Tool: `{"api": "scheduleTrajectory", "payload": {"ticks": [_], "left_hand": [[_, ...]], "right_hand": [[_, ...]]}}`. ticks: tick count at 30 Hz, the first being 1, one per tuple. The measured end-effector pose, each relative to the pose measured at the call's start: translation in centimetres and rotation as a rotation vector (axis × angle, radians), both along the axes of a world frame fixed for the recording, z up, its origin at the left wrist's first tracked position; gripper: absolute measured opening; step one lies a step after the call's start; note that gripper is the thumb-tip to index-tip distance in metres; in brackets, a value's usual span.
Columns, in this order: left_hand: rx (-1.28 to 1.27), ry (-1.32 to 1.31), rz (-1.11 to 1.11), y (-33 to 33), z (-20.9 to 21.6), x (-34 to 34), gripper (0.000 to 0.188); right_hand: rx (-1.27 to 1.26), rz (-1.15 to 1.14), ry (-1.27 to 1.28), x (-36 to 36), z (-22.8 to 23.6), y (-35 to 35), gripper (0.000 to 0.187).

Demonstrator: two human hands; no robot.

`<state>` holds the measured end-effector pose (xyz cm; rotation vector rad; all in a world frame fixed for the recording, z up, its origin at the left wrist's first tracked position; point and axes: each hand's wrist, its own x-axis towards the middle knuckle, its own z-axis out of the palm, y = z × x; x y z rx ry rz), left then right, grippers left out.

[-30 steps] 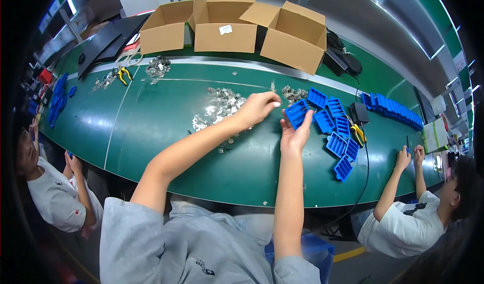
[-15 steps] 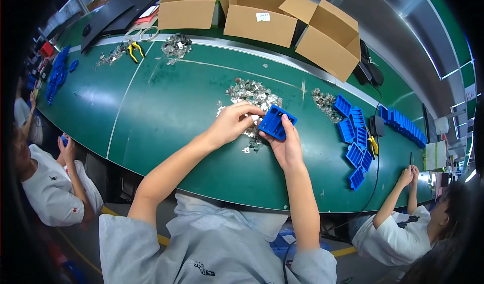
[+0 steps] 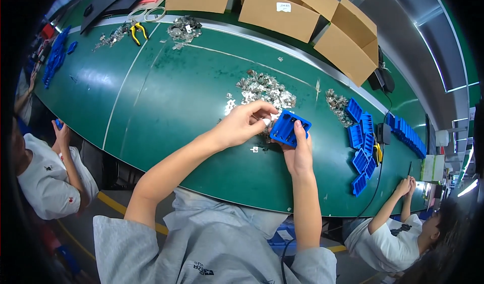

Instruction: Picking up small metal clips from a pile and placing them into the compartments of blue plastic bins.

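Note:
A small blue plastic battery holder (image 3: 283,129) with slots and dark bits inside is in my right hand (image 3: 299,155), tilted with its open side up. My right thumb presses on its right edge. At its left side is my left hand (image 3: 238,125), with fingers curled and the thumb close to the fingertips. A white cover shows on the thumb tip; whatever is pinched there is too small to make out. Behind both hands spreads a pile of small shiny metal contact pieces (image 3: 267,90), partly hidden by them.
Several blue holders (image 3: 360,160) lie to the right beside yellow-handled pliers (image 3: 377,154) and a black cable. More holders (image 3: 406,132) stand in a row beyond. Cardboard boxes (image 3: 280,19) line the back. Other metal piles (image 3: 184,29) dot the green table (image 3: 171,97). Co-workers sit at both sides.
The view has shifted, so the table and boxes sit differently in the picture. My left fingers have spread slightly at the holder's left side. My right hand still holds it.

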<state>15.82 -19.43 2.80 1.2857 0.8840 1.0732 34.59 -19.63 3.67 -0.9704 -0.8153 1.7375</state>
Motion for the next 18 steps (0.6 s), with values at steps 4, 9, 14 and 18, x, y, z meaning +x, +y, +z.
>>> {"api": "scheduleTrajectory", "payload": {"ticks": [4,9,14,18], "left_hand": [[0.020,0.001,0.004,-0.4,0.5,-0.1,0.032],[-0.021,-0.077,-0.013,-0.5,0.6,0.0,0.034],[-0.003,-0.143,-0.006,-0.5,0.1,0.4,0.033],[-0.085,-0.215,0.035,-0.7,0.1,0.6,0.029]], "right_hand": [[0.013,0.027,-0.009,0.1,-0.1,0.0,0.042],[-0.031,0.019,0.088,-0.1,-0.6,-0.2,0.047],[-0.126,-0.014,0.166,-0.2,-1.4,-0.3,0.047],[-0.126,-0.029,0.199,-0.4,-1.5,-0.4,0.045]]}}
